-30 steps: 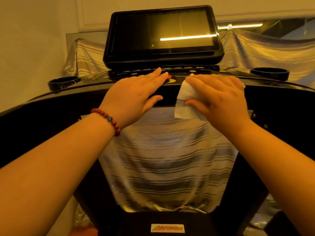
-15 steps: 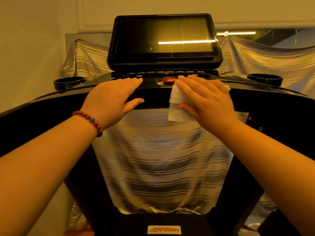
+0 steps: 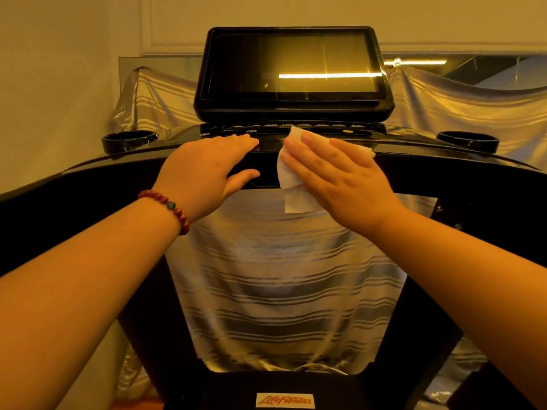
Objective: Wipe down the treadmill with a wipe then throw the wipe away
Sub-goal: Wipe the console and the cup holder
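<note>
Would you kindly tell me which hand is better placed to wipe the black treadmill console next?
Right. The right hand lies flat on the white paper wipe, pressing it against the black glossy console. The left hand rests bare on the console's edge and holds nothing.

One head-worn view here, looking forward and down, close over the glossy black treadmill console [image 3: 408, 146], its dark rectangular screen [image 3: 293, 66] dead ahead.
</note>
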A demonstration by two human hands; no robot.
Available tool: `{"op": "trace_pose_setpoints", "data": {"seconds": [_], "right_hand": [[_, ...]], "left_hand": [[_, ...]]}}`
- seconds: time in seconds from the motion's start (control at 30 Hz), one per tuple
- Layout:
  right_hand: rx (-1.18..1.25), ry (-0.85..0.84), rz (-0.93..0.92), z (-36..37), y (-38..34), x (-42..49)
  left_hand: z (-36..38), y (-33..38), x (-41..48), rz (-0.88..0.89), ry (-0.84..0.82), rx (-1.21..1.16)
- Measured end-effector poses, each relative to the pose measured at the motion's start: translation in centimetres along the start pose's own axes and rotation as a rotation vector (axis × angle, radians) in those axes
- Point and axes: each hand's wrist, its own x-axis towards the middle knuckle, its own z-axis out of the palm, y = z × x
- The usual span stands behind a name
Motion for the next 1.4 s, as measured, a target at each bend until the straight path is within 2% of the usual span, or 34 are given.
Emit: {"op": "trace_pose_setpoints", "data": {"seconds": [0.43, 0.57, 0.7, 0.87, 1.0, 1.1, 1.4], "right_hand": [[0.034, -0.076, -0.009, -0.7, -0.3, 0.6], [0.04, -0.027, 0.13, -0.6, -0.8, -0.5], [0.159, 0.04, 0.343, -1.2, -3.1, 3.6], [0.338, 0.04, 0.356, -2.2, -3.0, 4.9], [0.414, -0.12, 0.42, -3.7, -2.8, 5.0], [0.359, -0.253, 0.428, -4.1, -3.7, 6.9], [0.352, -0.296, 0.447, -4.2, -5.1, 8.8]], "left_hand": [[-0.8, -1.3, -0.1, -0.008, -0.072, -0.067], [-0.9, -2.7, -1.2, -0.026, -0.072, -0.069], [-0.9, -2.7, -1.3, -0.031, -0.04, -0.08], [-1.2, -3.1, -1.4, -0.027, -0.079, -0.091], [-1.3, -3.8, -1.8, -0.018, -0.094, -0.069], [-1.4, -4.7, -2.6, -0.082, -0.086, -0.082], [-1.5, -5.6, -3.4, -0.092, -0.063, -0.1]]}}
